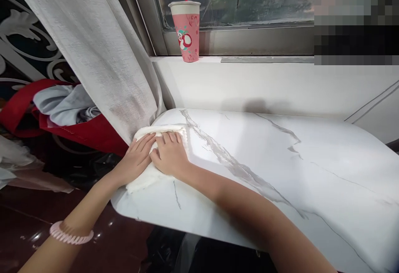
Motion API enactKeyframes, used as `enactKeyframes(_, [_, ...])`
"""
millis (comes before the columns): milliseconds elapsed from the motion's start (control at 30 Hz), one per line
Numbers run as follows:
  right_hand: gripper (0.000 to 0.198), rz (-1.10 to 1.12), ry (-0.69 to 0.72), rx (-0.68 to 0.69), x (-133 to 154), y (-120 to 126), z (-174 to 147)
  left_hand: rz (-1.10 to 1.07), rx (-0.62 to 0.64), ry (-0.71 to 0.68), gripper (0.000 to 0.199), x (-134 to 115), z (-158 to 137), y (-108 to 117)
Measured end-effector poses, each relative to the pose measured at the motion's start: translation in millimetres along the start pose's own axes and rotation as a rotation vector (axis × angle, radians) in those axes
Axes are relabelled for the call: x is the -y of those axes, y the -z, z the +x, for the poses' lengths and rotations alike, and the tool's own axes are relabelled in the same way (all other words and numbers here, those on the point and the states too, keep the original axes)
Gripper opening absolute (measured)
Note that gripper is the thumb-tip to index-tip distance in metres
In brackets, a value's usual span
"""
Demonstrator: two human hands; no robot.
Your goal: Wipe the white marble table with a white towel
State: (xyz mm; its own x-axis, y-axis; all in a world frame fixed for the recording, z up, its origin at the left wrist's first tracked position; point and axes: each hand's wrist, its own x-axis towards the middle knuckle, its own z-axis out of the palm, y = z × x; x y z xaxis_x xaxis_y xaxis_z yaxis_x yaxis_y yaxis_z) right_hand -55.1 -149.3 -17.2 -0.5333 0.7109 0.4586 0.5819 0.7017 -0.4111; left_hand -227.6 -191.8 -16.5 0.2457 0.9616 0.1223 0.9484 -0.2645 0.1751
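Note:
A white cloth point(146, 180) lies spread near the left end of a white table point(215, 210) with grey marble-like veins. My left hand point(134, 163) rests flat on the cloth's left part, its fingers stretched forward. Beside it, my right hand point(171, 152) presses down on the cloth with the fingers laid out and the thumb close to my left hand. Part of the cloth is hidden under both hands. A pink coiled band point(71, 234) circles my left wrist.
A pink paper cup point(188, 36) with a red straw stands on the window ledge point(264, 60) behind the table. A pale curtain point(102, 36) hangs down to the table's left end. Farther left, a red bag point(84, 134) holds light clothes above the dark red floor point(124, 244).

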Motion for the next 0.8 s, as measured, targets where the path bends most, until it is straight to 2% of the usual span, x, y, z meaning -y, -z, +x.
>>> enactKeyframes(200, [0.037, 0.041, 0.042, 0.042, 20, 9, -29, 0.079, -0.086, 0.024, 0.053, -11, -42, -8])
enactKeyframes(467, [0.041, 0.086, 0.089, 0.087, 30, 22, -53, 0.132, -0.122, 0.054, 0.055, -33, -73, -13])
enactKeyframes(633, [0.043, 0.094, 0.098, 0.093, 29, 23, -60, 0.145, -0.122, 0.060, 0.055, -38, -77, -15])
enactKeyframes(800, [0.044, 0.080, 0.088, 0.090, 20, 25, -60, 0.137, -0.078, 0.018, 0.056, -34, -64, -16])
